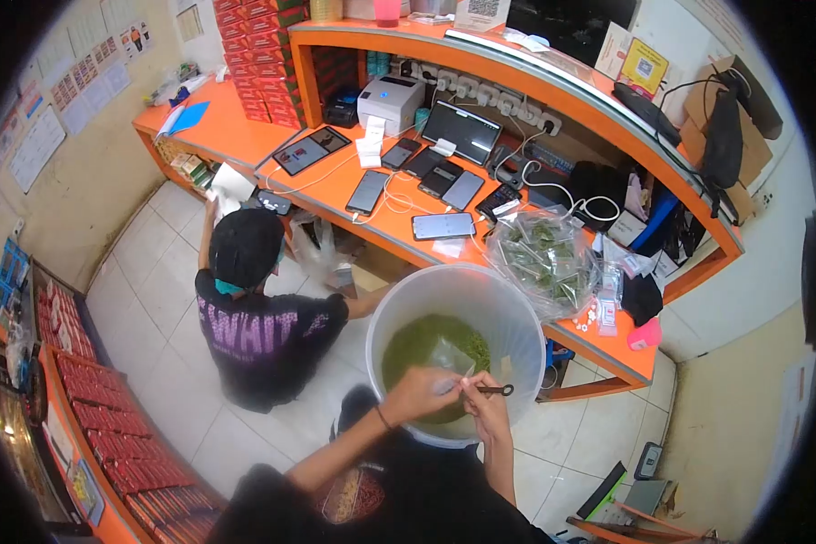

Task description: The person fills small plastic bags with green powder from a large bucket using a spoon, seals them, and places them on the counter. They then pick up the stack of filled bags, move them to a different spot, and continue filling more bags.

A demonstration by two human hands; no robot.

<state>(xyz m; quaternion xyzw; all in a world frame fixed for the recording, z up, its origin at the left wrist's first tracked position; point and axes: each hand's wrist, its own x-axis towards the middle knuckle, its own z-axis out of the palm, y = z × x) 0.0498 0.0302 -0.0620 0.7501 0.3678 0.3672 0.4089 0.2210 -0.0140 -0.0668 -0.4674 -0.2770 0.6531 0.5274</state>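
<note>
A large translucent plastic tub stands in front of me with loose green chopped leaves inside. Over its near side my two hands meet, fingertips pinched close together. My left hand is closed on a small clear plastic bag, which overlaps the green leaves in this view. Out of my right hand sticks a dark utensil handle with a ring at its end; the utensil's other end is hidden. My right fingertips also press at the bag's edge.
A large clear bag of small filled packets lies on the orange counter beyond the tub. Phones, a tablet and a label printer share that counter. To the left, a person crouches, one arm reaching toward the tub.
</note>
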